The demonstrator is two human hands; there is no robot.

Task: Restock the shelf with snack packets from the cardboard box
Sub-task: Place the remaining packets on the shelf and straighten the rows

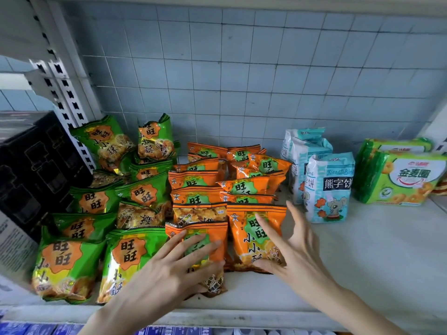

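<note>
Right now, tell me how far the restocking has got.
Done: green packets and orange packets stand in rows on the shelf. In hand: the left hand rests on the front-left orange packet, the right hand touches the front-right orange packet. Left: cannot tell; the cardboard box is out of view.

A wall (242, 68) of small square tiles, pale blue-grey with lighter grout, closes the back of the bay; the shelf (362, 267) before it is a plain white board, faintly soiled toward its front lip; a second white board (242, 0) roofs the bay at the top edge; at the left stand white metal uprights (66, 93), punched with rows of dark slots; beyond them the same tiling (14, 100) shows; at the far right a white post (435, 126), perhaps the matching upright, is cut off; the light is soft, cool and even, with weak shadows.
</note>
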